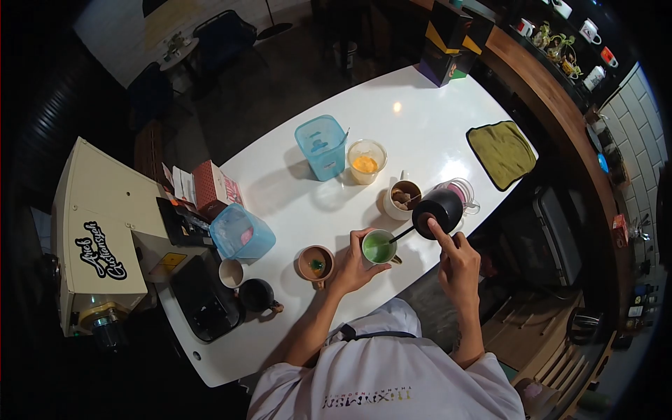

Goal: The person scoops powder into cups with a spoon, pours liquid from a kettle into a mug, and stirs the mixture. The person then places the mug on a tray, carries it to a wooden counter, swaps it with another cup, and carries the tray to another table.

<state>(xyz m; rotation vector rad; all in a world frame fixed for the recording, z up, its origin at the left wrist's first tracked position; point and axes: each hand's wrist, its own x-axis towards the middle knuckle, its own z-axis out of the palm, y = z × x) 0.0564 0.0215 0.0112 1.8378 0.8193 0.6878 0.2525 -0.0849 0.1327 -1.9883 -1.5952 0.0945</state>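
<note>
My left hand [350, 269] is wrapped round a light-coloured mug [379, 247] with green liquid inside, near the table's front edge. In my right hand [460, 262] is a black gooseneck kettle [438, 208]; one finger rests on its top, and its handle is mostly hidden. The kettle tilts to the left, with its thin spout reaching over the mug's rim. Whether water is flowing I cannot make out. Left of the mug stands a brown cup [316, 264] holding something dark green. Behind the kettle is a white mug [402, 200] with brown contents.
A glass cup with pink contents [458, 190] stands beside the kettle. Farther back are a blue container [321, 148] and a tub of orange powder [367, 162]. A green cloth [502, 154] lies at right. A grinder-like machine [105, 245] and a black scale [205, 297] sit at left.
</note>
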